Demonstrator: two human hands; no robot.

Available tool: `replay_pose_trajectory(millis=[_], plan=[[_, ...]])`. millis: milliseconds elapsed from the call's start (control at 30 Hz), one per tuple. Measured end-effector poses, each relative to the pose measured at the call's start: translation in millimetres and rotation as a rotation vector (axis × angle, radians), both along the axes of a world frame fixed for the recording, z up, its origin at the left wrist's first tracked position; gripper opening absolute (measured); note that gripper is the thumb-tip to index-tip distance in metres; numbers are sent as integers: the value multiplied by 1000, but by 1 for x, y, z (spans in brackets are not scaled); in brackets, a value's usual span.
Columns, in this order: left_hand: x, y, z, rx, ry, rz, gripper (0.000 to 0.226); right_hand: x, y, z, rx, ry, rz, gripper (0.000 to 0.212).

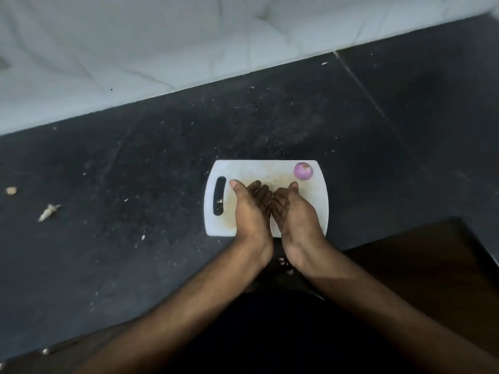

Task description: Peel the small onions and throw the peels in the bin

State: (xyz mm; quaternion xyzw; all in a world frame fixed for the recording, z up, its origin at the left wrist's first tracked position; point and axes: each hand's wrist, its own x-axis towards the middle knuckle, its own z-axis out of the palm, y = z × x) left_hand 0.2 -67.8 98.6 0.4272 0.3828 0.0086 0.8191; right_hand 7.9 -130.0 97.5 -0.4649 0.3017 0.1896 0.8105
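Note:
A peeled, pale purple small onion [303, 170] rests on the far right corner of a white cutting board [270, 168] with a handle slot on its left. My left hand [251, 211] and my right hand [297, 211] stand on edge side by side on the board's near half. Their palms face each other and the fingers curl inward, nearly touching. Nothing shows between them. A few pale peel bits [283, 262] lie just past the board's near edge, between my wrists.
The board sits on a dark speckled counter [162, 157] strewn with crumbs. Larger scraps [48, 211] lie far left. A white wall [135, 49] runs along the back. A brown wooden surface [432, 265] is at the near right. A dark area below my forearms cannot be made out.

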Motion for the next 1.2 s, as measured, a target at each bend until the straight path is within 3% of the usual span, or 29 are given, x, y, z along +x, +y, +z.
replay_pose_trajectory(millis=[100, 200, 300, 433, 533, 600, 667, 933, 1067, 1200], plan=[[10, 9, -2, 21, 25, -45, 66, 8, 4, -4, -50, -24, -16, 34], [14, 18, -11, 98, 38, -131, 46, 13, 7, -10, -224, -89, 26, 25], [18, 34, -24, 367, 25, -227, 32, 21, 2, -21, -494, -272, 84, 21], [21, 59, -43, 745, 17, -276, 59, 43, -20, -43, -1054, -555, 238, 31], [29, 74, -53, 1038, 115, -246, 72, 68, -36, -58, -1410, -592, 484, 45], [33, 78, -61, 1157, 273, -338, 81, 79, -45, -71, -1403, -604, 599, 46], [33, 74, -65, 1119, 372, -402, 85, 86, -53, -81, -1355, -711, 659, 42], [20, 36, -70, 1186, 480, -587, 100, 71, -49, -86, -1197, -981, 913, 68], [16, 26, -71, 1150, 498, -601, 103, 75, -55, -94, -1193, -977, 893, 66], [12, 21, -73, 1192, 458, -555, 103, 76, -59, -95, -1127, -945, 902, 81]])
